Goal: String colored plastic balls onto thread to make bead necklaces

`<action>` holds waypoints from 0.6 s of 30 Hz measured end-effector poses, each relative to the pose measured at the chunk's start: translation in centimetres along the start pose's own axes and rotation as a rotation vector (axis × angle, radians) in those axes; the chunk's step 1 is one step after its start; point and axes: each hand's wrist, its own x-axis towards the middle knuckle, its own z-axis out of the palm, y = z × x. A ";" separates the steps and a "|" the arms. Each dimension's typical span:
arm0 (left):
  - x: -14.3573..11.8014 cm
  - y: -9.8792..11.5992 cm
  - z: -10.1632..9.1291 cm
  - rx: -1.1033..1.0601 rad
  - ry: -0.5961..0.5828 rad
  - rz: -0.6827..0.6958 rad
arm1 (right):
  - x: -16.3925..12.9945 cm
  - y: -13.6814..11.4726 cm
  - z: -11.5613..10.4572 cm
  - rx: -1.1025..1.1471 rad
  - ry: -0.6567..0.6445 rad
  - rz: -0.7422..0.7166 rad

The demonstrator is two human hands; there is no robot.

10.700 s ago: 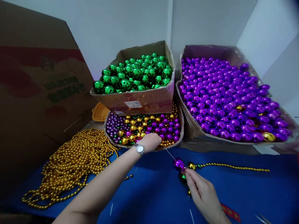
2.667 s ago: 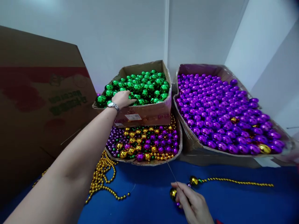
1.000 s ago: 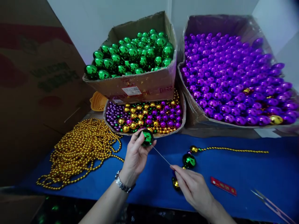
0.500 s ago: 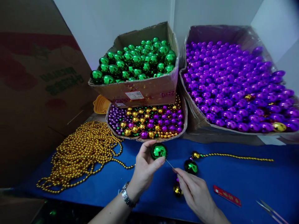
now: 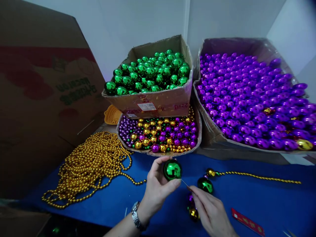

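My left hand (image 5: 158,187) is closed around a shiny green ball (image 5: 172,170), fingers behind it and thumb along its lower side. Pinched in my right hand (image 5: 209,207) is a thin needle (image 5: 185,184), whose other end meets the green ball's lower right side; how deep it goes is hidden. Beyond my right hand lies a strung piece with a second green ball (image 5: 204,185), a small gold ball (image 5: 210,172) and a twisted gold cord (image 5: 259,177) stretching right. Partly behind my right hand are another gold ball (image 5: 194,213) and a purple bead (image 5: 191,198).
Gold bead strands (image 5: 96,164) are heaped at left on the blue cloth (image 5: 163,210). At the back stand a box of green balls (image 5: 168,107), a lower box of mixed beads (image 5: 198,131) and a box of purple balls (image 5: 209,121). A red packet (image 5: 248,222) lies at right.
The whole view has shifted, so things appear lower and slightly right; the scissors-like metal tool at lower right is mostly out of frame. Both hands keep their holds on the ball and needle.
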 end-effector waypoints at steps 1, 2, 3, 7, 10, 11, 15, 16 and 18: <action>0.0 0.0 0.0 0.005 -0.003 0.006 | 0.0 0.0 0.0 0.005 0.000 0.002; 0.0 0.0 0.0 0.008 0.000 0.009 | 0.0 0.0 0.1 0.012 0.000 0.005; 0.0 -0.1 0.0 0.007 0.007 0.010 | 0.0 -0.1 0.1 0.021 -0.002 0.008; 0.0 -0.2 0.0 0.012 0.037 0.004 | 0.2 -0.2 0.2 0.023 0.010 -0.005; -0.1 -0.2 -0.1 0.026 0.027 0.020 | 0.3 -0.3 0.2 0.014 0.016 -0.012; -0.1 -0.2 -0.1 0.027 0.022 0.026 | 0.3 -0.3 0.2 0.011 0.018 -0.009; -0.2 -0.1 -0.1 0.011 0.020 0.034 | 0.6 -0.6 0.0 0.006 0.025 0.010; -0.2 -0.1 -0.1 0.004 0.023 0.035 | 0.7 -0.7 -0.1 0.007 0.025 0.011; -0.3 -0.1 -0.1 -0.007 0.033 0.035 | 0.9 -0.8 -0.2 0.011 0.029 0.009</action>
